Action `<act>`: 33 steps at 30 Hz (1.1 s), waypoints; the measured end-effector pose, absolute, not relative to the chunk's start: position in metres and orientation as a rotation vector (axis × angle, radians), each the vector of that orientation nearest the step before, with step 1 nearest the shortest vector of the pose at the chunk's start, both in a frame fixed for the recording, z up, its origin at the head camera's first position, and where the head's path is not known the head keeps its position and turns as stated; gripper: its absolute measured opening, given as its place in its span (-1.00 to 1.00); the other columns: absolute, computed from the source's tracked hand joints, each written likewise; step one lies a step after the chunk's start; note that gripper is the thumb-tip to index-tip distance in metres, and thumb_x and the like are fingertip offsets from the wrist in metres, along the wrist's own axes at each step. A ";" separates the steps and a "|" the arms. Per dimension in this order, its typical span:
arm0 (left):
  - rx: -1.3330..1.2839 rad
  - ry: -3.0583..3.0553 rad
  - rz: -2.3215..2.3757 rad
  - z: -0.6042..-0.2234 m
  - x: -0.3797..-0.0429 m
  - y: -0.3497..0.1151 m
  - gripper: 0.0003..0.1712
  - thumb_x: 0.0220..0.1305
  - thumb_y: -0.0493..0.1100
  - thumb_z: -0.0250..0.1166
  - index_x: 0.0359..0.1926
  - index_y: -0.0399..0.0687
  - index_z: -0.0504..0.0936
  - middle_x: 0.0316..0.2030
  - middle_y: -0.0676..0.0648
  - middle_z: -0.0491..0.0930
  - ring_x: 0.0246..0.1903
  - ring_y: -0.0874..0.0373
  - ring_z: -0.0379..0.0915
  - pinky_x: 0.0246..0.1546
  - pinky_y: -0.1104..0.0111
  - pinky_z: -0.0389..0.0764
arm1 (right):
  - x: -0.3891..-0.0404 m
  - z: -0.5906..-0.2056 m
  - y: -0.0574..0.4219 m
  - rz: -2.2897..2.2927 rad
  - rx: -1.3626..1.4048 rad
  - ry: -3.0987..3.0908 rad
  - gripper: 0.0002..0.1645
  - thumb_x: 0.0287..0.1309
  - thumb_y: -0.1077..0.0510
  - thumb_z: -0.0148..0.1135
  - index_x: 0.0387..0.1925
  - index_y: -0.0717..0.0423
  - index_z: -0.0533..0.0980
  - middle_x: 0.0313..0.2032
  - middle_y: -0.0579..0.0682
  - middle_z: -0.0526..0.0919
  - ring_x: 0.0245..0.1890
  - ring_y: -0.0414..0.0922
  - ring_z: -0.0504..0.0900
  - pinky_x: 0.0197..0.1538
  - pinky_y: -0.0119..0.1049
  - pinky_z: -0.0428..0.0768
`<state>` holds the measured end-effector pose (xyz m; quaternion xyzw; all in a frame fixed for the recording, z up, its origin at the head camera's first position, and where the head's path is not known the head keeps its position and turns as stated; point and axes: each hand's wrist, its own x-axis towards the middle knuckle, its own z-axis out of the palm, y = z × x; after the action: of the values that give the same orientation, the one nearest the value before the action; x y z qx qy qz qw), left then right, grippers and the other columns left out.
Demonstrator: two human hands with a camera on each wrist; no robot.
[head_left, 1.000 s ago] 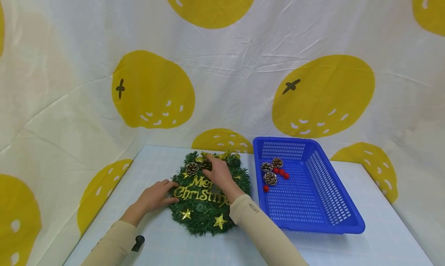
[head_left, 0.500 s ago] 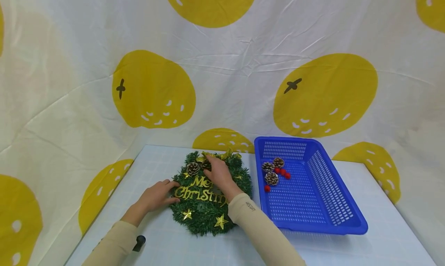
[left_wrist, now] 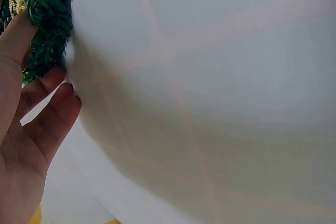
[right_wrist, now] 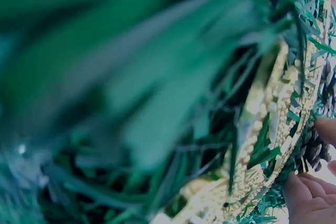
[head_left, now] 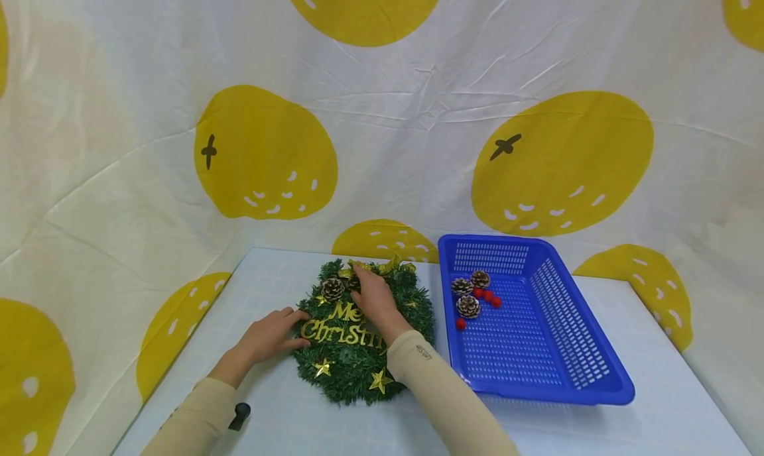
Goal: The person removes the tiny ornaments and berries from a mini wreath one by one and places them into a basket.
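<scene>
A green tinsel wreath (head_left: 343, 380) lies flat on the table, bearing gold "Merry Christmas" lettering (head_left: 340, 333), gold stars (head_left: 380, 380) and a gold ribbon (head_left: 390, 265) at its far side. My left hand (head_left: 265, 338) holds the wreath's left edge; the left wrist view has the thumb over the tinsel and a finger against its outer side. Across the wreath, my right hand (head_left: 377, 302) pinches a pine cone (right_wrist: 313, 153) at the upper part, partly hidden by fingers. Just left of it sits another pine cone (head_left: 332, 289) on the tinsel.
A blue plastic basket (head_left: 615, 383) stands right of the wreath. Inside, near its left wall, lie pine cones (head_left: 468, 306) and several red balls (head_left: 461, 324). A small black object (head_left: 240, 416) is by my left forearm. Patterned cloth (head_left: 382, 144) hangs behind the table.
My right wrist and forearm have shifted slightly left, covering more of the lettering, while the fingers stay at the pine cone. My left hand keeps its place on the wreath's edge.
</scene>
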<state>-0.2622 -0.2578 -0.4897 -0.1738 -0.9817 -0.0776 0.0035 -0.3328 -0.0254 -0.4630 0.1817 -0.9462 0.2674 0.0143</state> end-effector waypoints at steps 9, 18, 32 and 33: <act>-0.558 -3.077 -0.257 -0.489 -0.261 -0.257 -0.35 0.00 0.34 0.25 0.06 0.14 0.48 -0.19 0.04 0.50 -0.23 0.10 0.47 -0.37 0.17 0.53 | -0.329 -0.461 -0.026 0.885 0.543 -2.942 -0.32 0.21 0.15 0.16 0.34 -0.03 0.19 0.29 0.08 0.30 0.23 0.04 0.36 0.12 -0.10 0.46; -0.560 -3.070 -0.247 -0.493 -0.262 -0.258 -0.35 -0.01 0.35 0.25 0.05 0.13 0.48 -0.20 0.05 0.50 -0.24 0.10 0.47 -0.39 0.18 0.53 | -0.327 -0.462 -0.026 0.854 0.519 -2.946 -0.32 0.19 0.13 0.19 0.32 -0.02 0.22 0.27 0.03 0.33 0.18 -0.01 0.42 0.08 -0.14 0.50; -0.563 -3.080 -0.231 -0.486 -0.261 -0.257 -0.34 0.00 0.34 0.24 0.06 0.13 0.48 -0.20 0.04 0.50 -0.24 0.11 0.47 -0.38 0.19 0.54 | -0.327 -0.463 -0.026 0.792 0.485 -2.917 -0.37 0.17 0.11 0.21 0.28 -0.02 0.28 0.20 0.01 0.43 0.10 -0.01 0.49 0.01 -0.15 0.54; -0.560 -3.082 -0.234 -0.485 -0.261 -0.256 -0.35 0.00 0.33 0.25 0.06 0.13 0.48 -0.20 0.04 0.50 -0.24 0.11 0.48 -0.38 0.19 0.54 | -0.327 -0.463 -0.025 0.793 0.488 -2.914 -0.37 0.17 0.10 0.21 0.28 -0.02 0.28 0.20 0.02 0.43 0.10 -0.01 0.49 0.01 -0.14 0.54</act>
<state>-0.2612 -0.2564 -0.4854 -0.1782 -0.9812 -0.0745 0.0000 -0.3270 -0.0255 -0.4633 0.1593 -0.9518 0.2589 0.0411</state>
